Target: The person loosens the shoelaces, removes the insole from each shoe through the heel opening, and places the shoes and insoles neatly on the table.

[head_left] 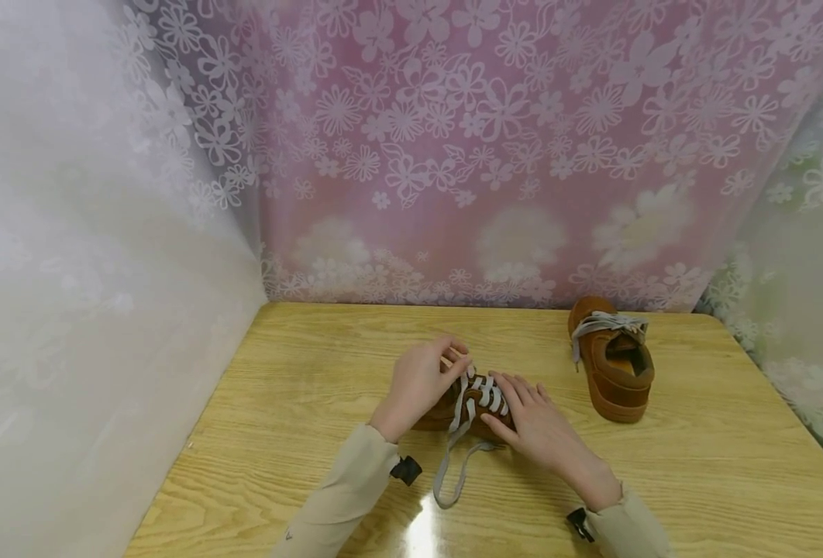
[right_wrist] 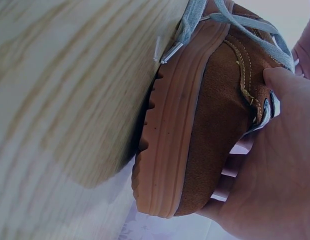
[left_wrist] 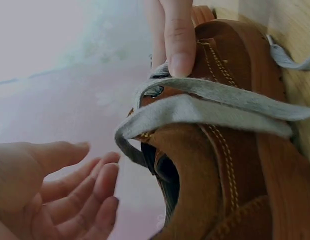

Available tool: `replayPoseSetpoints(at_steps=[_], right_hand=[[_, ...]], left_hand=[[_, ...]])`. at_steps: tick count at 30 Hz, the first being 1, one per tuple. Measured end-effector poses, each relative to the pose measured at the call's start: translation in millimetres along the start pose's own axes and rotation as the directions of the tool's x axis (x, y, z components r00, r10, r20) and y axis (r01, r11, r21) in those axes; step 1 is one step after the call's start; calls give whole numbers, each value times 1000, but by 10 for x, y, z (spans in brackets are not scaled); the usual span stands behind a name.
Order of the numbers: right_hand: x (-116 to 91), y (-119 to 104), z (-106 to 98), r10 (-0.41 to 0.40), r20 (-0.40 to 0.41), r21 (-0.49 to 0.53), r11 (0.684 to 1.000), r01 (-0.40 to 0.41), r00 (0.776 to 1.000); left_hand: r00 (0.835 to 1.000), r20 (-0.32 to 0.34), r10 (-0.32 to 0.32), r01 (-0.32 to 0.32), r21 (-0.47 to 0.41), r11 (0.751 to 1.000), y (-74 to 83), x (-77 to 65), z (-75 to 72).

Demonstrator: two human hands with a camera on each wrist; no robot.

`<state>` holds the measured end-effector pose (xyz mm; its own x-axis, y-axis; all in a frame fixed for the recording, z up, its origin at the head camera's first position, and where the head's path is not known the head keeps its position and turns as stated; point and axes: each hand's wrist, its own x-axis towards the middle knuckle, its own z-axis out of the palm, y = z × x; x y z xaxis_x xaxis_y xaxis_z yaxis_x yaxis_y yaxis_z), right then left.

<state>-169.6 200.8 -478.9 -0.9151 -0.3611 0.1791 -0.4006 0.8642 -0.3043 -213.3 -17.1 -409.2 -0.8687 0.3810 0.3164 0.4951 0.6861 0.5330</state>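
A brown suede shoe (left_wrist: 195, 160) lies on the table, its toe to the right and its heel to the left in the head view. Grey-white laces (head_left: 487, 394) cross its front, and one loose lace end (head_left: 446, 484) trails onto the wood. Over the shoe's opening hovers my left hand (head_left: 421, 380), fingers loosely bent beside a lace loop (left_wrist: 165, 112), with a small gap seen in the left wrist view. My right hand (head_left: 540, 422) holds the front of the shoe, thumb on the near side (right_wrist: 285, 82) and fingers over to the far side.
A second brown shoe (head_left: 621, 380) with grey laces stands at the table's back right, toe toward the wall. The wooden table (head_left: 279, 403) meets a pink floral curtain (head_left: 453, 155) at its far edge, with pale sheeting on both sides.
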Motion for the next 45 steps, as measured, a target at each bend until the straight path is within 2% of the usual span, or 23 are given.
replayPoseSetpoints(at_steps=[7, 10, 16, 20, 24, 27, 30, 33, 38, 41, 45], right_hand=[[0, 3, 15, 1, 6, 2, 1000, -1, 1000], [4, 8, 17, -1, 0, -6, 1000, 1, 1000], [17, 17, 23, -10, -6, -13, 1000, 10, 1000], [20, 19, 16, -5, 6, -11, 1000, 5, 1000], [18, 13, 12, -2, 14, -7, 1000, 2, 1000], [11, 5, 7, -3, 10, -6, 1000, 3, 1000], [7, -1, 0, -6, 2, -5, 1000, 6, 1000], [5, -5, 1, -12, -5, -5, 1000, 12, 1000], [1, -5, -6, -3, 11, 0, 1000, 3, 1000], [3, -4, -11, 1, 16, -2, 1000, -1, 1000], [7, -3, -8, -9, 10, -3, 1000, 9, 1000]], left_hand=[[988, 152, 25, -37, 78, 996, -81, -224, -8], [986, 164, 40, -55, 87, 995, -95, -285, 10], [995, 71, 67, -72, 73, 995, -104, -271, 67], [999, 8, 31, -31, 30, 999, -101, -183, 66], [994, -107, -22, 17, -41, 999, -79, -67, 31], [990, -137, -17, 10, -53, 999, -60, -12, 14], [997, -77, -7, 6, -14, 1000, -46, -19, 11], [1000, 22, -2, 1, 44, 999, -48, -82, 17], [988, 153, 32, -47, 92, 995, -85, -185, 33], [984, 168, 65, -80, 85, 993, -107, -199, 43], [988, 136, 67, -74, 48, 996, -111, -152, 46]])
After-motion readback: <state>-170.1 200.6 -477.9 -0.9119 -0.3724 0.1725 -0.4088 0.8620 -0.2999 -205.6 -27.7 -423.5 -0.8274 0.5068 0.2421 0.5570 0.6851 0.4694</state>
